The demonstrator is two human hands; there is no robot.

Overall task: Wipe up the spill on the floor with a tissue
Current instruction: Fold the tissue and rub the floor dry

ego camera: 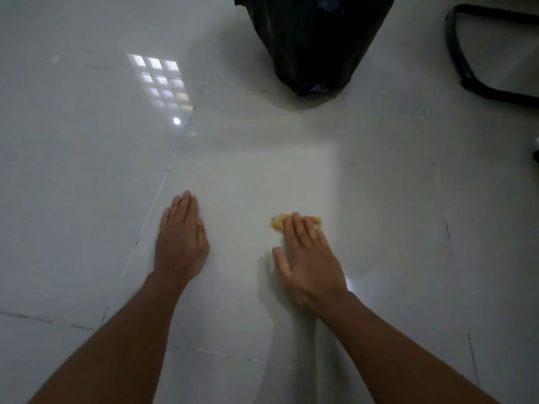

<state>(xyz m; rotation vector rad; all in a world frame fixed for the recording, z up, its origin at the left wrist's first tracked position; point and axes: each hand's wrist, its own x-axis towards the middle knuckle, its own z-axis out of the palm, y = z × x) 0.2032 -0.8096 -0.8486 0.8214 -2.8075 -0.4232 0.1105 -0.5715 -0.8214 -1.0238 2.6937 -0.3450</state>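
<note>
My right hand [309, 258] lies flat on the glossy white tile floor [248, 176], its fingertips pressing down on a crumpled, yellow-stained tissue [279, 222]. Only the tissue's far edge shows past my fingers. My left hand [180, 237] rests palm-down on the floor to the left, fingers together, holding nothing. I cannot make out any liquid on the tiles around the tissue; the picture is slightly blurred.
A black rubbish bag [315, 42] stands on the floor ahead, beyond my hands. A black curved frame [466, 68] lies at the far right. A window's reflection [160, 80] shines on the tiles at upper left.
</note>
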